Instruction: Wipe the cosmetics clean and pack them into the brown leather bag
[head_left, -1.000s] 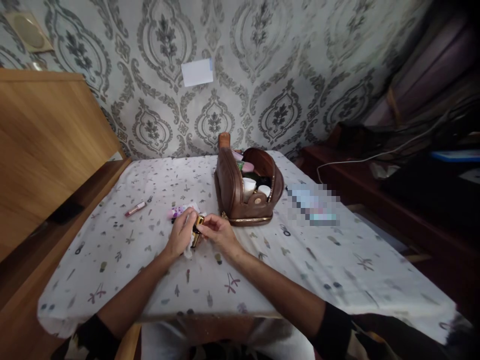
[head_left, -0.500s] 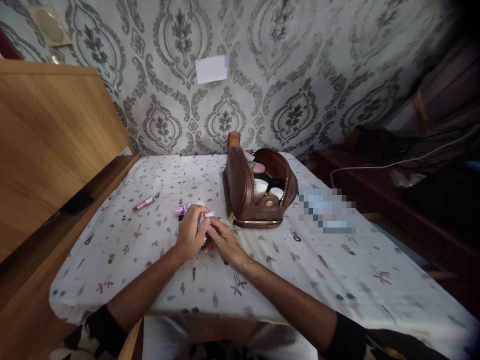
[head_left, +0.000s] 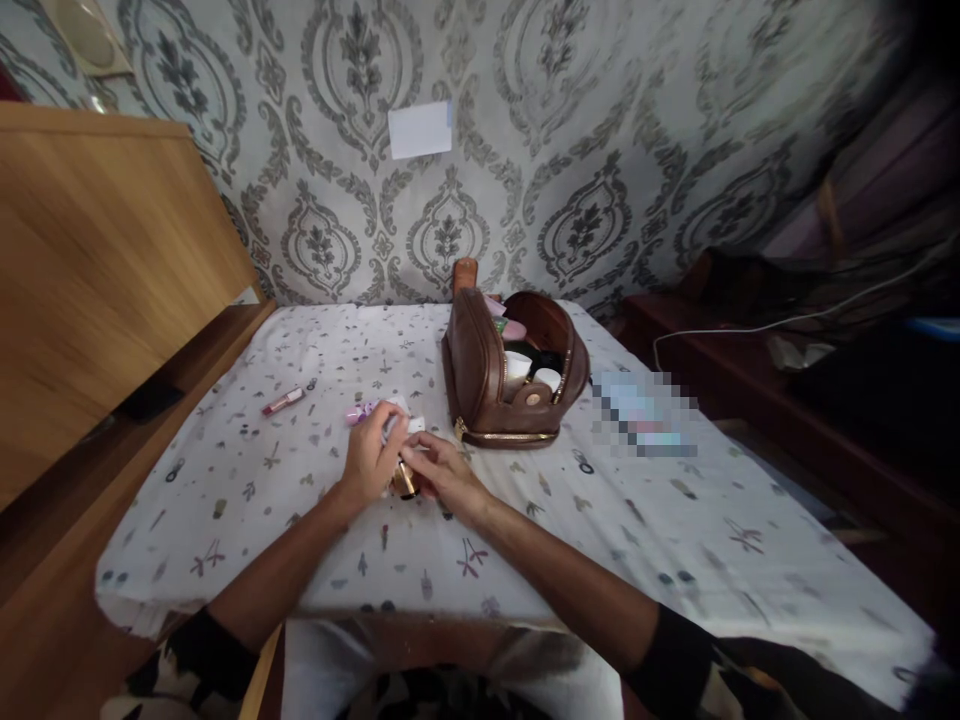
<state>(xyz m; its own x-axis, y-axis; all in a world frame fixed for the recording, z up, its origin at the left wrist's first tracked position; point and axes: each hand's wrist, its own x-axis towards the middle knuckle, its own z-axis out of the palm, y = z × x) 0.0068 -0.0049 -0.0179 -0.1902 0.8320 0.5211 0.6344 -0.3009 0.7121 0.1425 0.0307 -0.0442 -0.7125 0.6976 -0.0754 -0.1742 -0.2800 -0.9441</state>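
Head view, hands (head_left: 409, 465) holding gold-and-black item (head_left: 406, 480) beside open brown bag (head_left: 480, 375)

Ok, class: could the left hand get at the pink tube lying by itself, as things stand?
Probably yes: nothing stands on the cloth between the left hand and the pink tube, though the hand is busy at a gold-and-black item.

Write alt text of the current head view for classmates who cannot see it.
A left hand and a right hand hold a small gold-and-black item over a patterned white cloth. An open brown bag of containers stands beyond, to the right; a slim pink tube lies to the left.
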